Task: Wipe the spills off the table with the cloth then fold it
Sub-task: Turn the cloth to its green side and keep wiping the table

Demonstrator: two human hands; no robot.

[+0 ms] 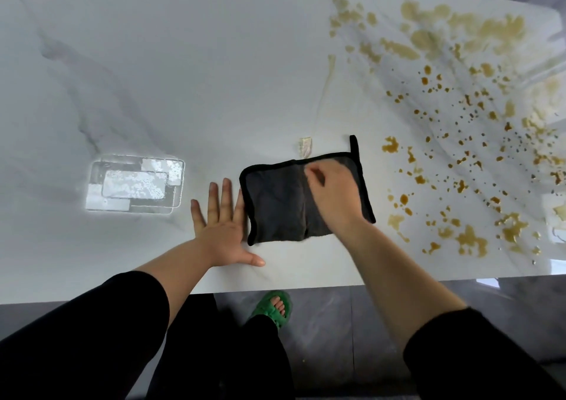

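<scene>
A dark grey cloth (275,203) with black edging lies folded flat on the white marble table (183,78), near the front edge. A pale tag (305,146) sticks out at its far side. My right hand (332,193) rests on the cloth's right half, fingers curled and pinching at the fabric. My left hand (225,225) lies flat on the table, fingers spread, touching the cloth's left edge. Brown-yellow spills (459,99) cover the right part of the table, from large blotches at the back to small drops near the cloth.
A bright patch of reflected light (134,184) lies on the table left of my hands. The table's front edge (275,289) runs just below them. Below it are the grey floor and a foot in a green sandal (272,306).
</scene>
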